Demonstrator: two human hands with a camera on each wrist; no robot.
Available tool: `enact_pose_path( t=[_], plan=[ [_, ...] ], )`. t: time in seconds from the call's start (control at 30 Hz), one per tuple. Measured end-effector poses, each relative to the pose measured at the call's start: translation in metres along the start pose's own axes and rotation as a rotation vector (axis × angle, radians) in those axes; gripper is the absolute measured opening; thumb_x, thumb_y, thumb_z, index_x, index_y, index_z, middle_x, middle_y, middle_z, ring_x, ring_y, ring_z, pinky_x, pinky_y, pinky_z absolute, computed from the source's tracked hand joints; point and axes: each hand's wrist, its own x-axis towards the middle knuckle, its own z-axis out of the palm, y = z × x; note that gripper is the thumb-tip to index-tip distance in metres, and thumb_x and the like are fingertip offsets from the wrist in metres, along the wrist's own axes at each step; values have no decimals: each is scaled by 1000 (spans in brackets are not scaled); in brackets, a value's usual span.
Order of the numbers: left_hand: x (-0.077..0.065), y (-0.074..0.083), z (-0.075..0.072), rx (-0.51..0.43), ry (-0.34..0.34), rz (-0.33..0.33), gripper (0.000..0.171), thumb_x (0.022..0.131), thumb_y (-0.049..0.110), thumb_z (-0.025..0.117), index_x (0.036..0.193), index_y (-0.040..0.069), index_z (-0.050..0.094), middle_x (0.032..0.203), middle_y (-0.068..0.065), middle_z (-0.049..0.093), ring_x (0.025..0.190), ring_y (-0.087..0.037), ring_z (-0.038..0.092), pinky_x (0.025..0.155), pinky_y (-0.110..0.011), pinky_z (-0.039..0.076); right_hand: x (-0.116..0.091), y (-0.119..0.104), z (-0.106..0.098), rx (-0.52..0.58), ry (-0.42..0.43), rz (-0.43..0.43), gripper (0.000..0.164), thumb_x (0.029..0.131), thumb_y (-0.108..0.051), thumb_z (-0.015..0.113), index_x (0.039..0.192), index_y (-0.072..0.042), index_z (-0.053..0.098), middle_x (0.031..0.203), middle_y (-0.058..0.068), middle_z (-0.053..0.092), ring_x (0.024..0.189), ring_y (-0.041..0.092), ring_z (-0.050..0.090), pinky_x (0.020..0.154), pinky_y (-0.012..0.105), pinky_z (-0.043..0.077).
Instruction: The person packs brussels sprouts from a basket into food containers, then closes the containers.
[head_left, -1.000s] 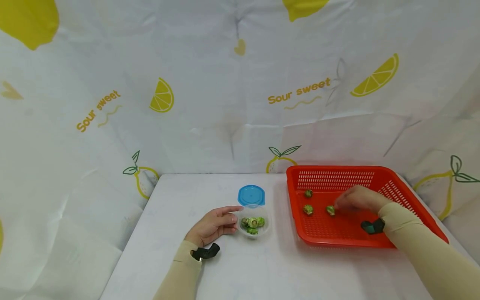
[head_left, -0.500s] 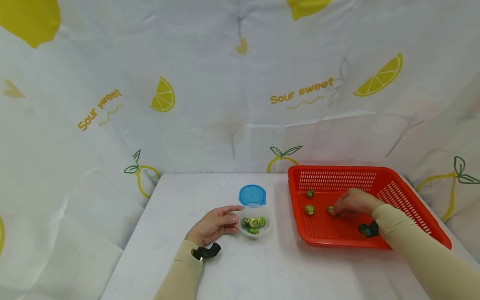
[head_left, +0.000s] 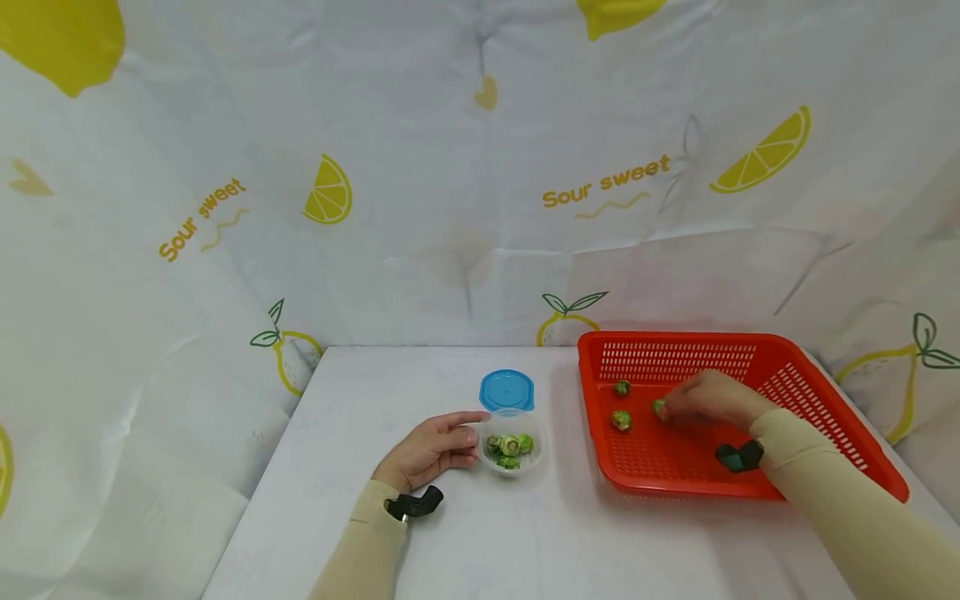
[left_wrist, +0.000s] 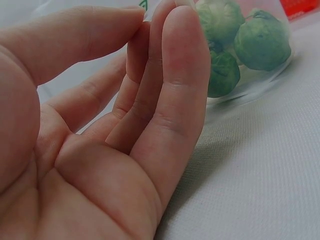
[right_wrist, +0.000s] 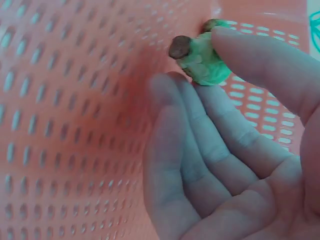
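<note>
Sprout [right_wrist: 202,62] is pinched between thumb and fingertips of the right hand [head_left: 708,398], inside the basket [head_left: 652,482] near 2 others [head_left: 622,420]; the bowl [head_left: 540,454] is touched by the left hand [head_left: 432,450], its fingers loosely bent.

Facing me, behind the white tabletop [head_left: 375,392], I see a pale backdrop [head_left: 420,125] printed with lemon slices [head_left: 327,190], leafy lemons [head_left: 297,360] and orange "Sour sweet" lettering [head_left: 606,181].
</note>
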Motion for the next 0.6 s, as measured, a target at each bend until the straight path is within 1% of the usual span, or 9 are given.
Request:
enact_pose_path(
  t=[0.07,0.13,0.27,0.33,0.5,0.6],
  plan=[
    [0,0,0,1,0,-1,53,107,10,68,158,7,54,100,0,70,90,-12,75,90,-26,65,-1,-2,0,22,5,-20,39,103,-33,73,124,-1,80,118,13,81,109,24,74,99,50,63],
    [-1,1,0,1,1,-1,53,107,10,68,158,7,54,100,0,70,90,-12,75,90,-26,65,-2,-6,1,39,9,-37,41,103,-34,72,127,0,78,121,13,81,112,25,74,102,52,62],
    [-1,0,0,-4,5,-1,53,107,10,68,158,7,54,100,0,70,90,-12,75,90,-26,65,-3,-16,5,61,26,-62,43,102,-36,74,128,-2,78,120,11,81,111,23,74,102,51,62],
    [-1,0,0,-6,9,-2,53,107,10,68,157,7,54,100,0,70,90,-13,75,90,-27,65,-4,-23,7,90,30,-72,44,101,-37,76,129,-3,78,120,10,81,111,24,75,103,50,62],
    [-1,-1,0,-7,14,-5,52,107,10,68,157,7,55,100,-1,70,90,-13,75,90,-27,65,-8,-41,11,153,20,-102,45,101,-37,76,133,-5,76,123,10,80,116,28,74,106,51,61],
    [1,-1,-1,-7,15,-6,52,107,10,68,157,8,55,101,-1,69,90,-14,75,90,-27,65,-9,-52,12,161,17,-117,45,101,-38,77,132,-6,77,123,7,80,116,26,73,107,51,60]
  ],
)
